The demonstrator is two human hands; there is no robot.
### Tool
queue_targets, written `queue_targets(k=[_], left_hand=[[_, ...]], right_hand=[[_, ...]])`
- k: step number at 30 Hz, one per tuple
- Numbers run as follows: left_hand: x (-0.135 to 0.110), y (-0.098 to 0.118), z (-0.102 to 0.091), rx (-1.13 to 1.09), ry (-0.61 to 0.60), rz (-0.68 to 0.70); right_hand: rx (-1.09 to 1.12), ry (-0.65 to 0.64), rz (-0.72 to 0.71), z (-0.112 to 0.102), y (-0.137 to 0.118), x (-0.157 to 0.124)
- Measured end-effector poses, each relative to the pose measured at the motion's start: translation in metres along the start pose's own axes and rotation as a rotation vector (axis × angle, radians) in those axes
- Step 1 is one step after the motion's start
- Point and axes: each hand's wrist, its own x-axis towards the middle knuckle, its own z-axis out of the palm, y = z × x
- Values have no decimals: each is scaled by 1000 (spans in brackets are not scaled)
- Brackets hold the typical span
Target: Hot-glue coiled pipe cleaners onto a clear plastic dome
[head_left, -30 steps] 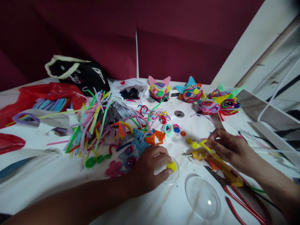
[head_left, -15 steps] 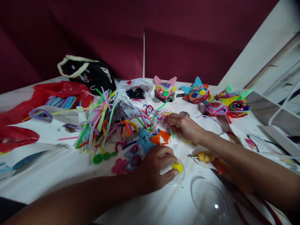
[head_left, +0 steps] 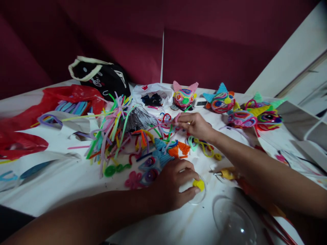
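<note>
My left hand (head_left: 176, 185) is closed around a clear plastic dome (head_left: 195, 200) low over the table. A small yellow fuzzy piece (head_left: 198, 185) shows on the dome between my thumb and fingers. Farther out, my right hand (head_left: 195, 126) pinches a pink pipe cleaner (head_left: 176, 117) at the edge of the loose coloured pieces. Beside my left hand lie two purple-blue eye shapes (head_left: 150, 175), a pink flower (head_left: 133, 179) and a green coiled piece (head_left: 111, 170). Blue and orange ear-like pieces (head_left: 180, 149) lie between my hands.
A glue gun (head_left: 227, 173) lies beneath my right forearm, near another clear dome (head_left: 233, 219). Pipe cleaners (head_left: 107, 132) are heaped at left. Finished colourful animal heads (head_left: 184, 97) line the back. A red plastic bag (head_left: 74, 90) and a black bag (head_left: 102, 78) sit back left.
My right hand has lifted slightly away from the table's small pieces, uncovering green and yellow coils, and a pink pipe cleaner shows at its fingertips. My left hand keeps its hold.
</note>
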Motion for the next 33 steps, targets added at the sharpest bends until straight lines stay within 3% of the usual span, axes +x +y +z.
queue_targets(k=[7, 12, 21, 26, 33], left_hand=[[0, -1, 0, 18, 8, 35], [-1, -5, 2, 19, 28, 70], [1, 0, -1, 13, 4, 32], [1, -2, 1, 9, 6, 8], [2, -4, 1, 41, -31, 3]], right_hand=[[202, 380, 206, -40, -6, 11], [208, 604, 324, -68, -14, 5], [-169, 649, 294, -100, -29, -29], [-201, 711, 263, -127, -31, -52], [-111, 795, 342, -145, -88, -94]])
